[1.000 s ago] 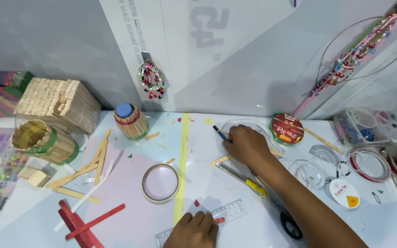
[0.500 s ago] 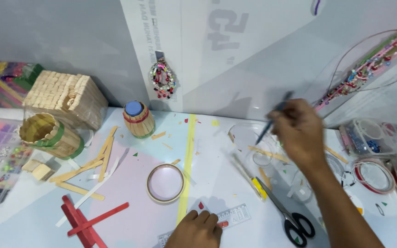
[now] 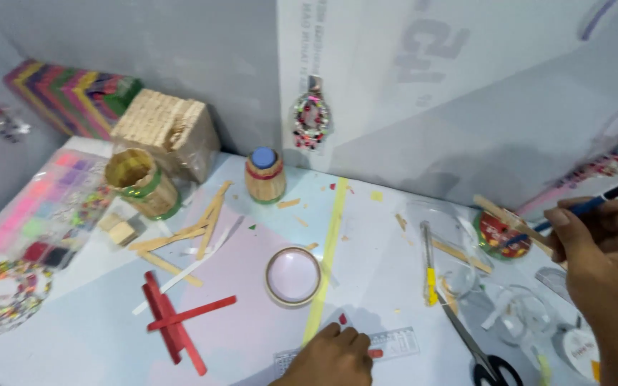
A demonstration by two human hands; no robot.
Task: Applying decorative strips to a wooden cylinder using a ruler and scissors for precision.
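Observation:
My right hand [image 3: 602, 250] is raised at the right side of the table and grips a blue pen with a black cap [image 3: 595, 204]. A wooden craft stick [image 3: 511, 224] is also in that hand's fingers, angled to the left. My left hand [image 3: 332, 356] rests at the table's near edge, pressing down on a clear plastic ruler [image 3: 393, 343]. A roll of tape [image 3: 292, 276] lies flat just beyond the left hand, next to a long yellow strip [image 3: 328, 250].
Red sticks [image 3: 173, 318] and loose wooden sticks [image 3: 187, 239] lie at the left. A stick box [image 3: 166, 132], a round stick cup [image 3: 137, 182] and a small barrel [image 3: 264, 175] stand at the back. Scissors [image 3: 477, 350] and a yellow-tipped tool [image 3: 429, 261] lie at the right.
My right hand has lifted off the table with the pen and moved to the right. The view has shifted left and closer. The left hand stays on the ruler.

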